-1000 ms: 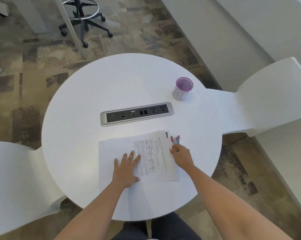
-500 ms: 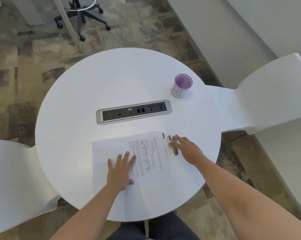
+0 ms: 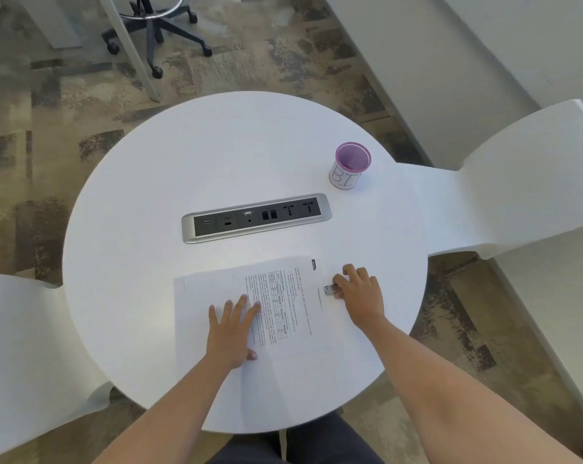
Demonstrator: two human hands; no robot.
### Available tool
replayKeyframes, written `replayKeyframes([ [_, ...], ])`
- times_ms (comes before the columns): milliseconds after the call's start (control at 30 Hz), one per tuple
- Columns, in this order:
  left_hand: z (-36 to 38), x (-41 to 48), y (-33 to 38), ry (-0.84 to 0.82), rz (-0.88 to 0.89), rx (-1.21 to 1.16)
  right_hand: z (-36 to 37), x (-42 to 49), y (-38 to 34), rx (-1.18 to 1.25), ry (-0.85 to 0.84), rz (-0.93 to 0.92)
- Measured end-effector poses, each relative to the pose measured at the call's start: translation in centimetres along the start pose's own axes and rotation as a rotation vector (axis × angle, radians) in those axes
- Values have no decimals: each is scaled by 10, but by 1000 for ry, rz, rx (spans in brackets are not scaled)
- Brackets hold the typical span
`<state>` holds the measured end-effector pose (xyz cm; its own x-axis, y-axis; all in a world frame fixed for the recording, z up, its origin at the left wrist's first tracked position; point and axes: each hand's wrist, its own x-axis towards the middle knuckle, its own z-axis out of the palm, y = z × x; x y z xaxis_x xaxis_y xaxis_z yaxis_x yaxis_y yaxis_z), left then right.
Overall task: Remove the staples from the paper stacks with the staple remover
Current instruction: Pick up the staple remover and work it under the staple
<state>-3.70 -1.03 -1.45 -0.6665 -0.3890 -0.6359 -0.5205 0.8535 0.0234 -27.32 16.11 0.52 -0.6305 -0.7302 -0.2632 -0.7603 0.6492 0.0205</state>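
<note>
Patterned grey-brown carpet (image 3: 49, 112) surrounds a round white table (image 3: 216, 155), and the paper stack (image 3: 283, 296) lies on its near half, printed side up with the text running sideways. The left hand (image 3: 231, 333) rests flat on the left part of the stack, palm down. Its four fingers are straight and slightly spread and its thumb is out to the side, so it presses the sheets without gripping anything. The right hand (image 3: 362, 296) sits just off the stack's right edge with its fingers curled over the staple remover (image 3: 331, 289). It pinches the tool between thumb and fingers, and only the tool's metal tip shows, pointing at the paper's edge and touching or almost touching it. I cannot tell whether that tip is spread or pressed together. One printed stack is plain to see, lying over paler blank sheets that reach further left; their number cannot be made out. One staple remover is visible. One recessed power strip (image 3: 256, 217) with a row of sockets runs across the middle of the table. One purple mesh cup (image 3: 348, 169) with a white label stands upright beyond it, toward the right rim and well apart from the hands. Two white chairs flank the table, one on the left (image 3: 22, 346) and one on the right (image 3: 524, 182). One wheeled office chair base (image 3: 156, 25) stands on the carpet beyond the table.
</note>
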Motion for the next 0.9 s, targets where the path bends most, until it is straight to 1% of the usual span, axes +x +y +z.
replayKeyframes([
  [67,-5,4,3,20,3,-14,6,-3,-2,2,-34,53],
  [133,-11,10,7,67,12,-71,8,-4,-7,87,21,127],
  [200,-19,17,11,96,22,-119,5,-6,-17,222,93,206],
  [233,-24,22,13,103,27,-133,3,-6,-22,344,102,248],
  [267,-29,27,15,111,31,-151,0,-7,-28,535,90,303],
  [333,-40,38,20,135,34,-202,-8,-9,-42,956,15,392],
  [400,-51,48,22,159,18,-250,-12,-11,-53,1190,-35,423],
  [467,-59,57,22,161,0,-262,-14,-12,-62,1358,-108,454],
  [533,-64,64,22,148,0,-240,-14,-14,-67,1420,-156,477],
  [667,-63,71,24,102,42,-212,-11,-15,-73,1506,-185,560],
  [800,-51,74,25,42,75,-279,-9,-10,-73,1610,-217,632],
  [900,-42,76,24,19,109,-286,-5,-9,-70,1662,-267,625],
])
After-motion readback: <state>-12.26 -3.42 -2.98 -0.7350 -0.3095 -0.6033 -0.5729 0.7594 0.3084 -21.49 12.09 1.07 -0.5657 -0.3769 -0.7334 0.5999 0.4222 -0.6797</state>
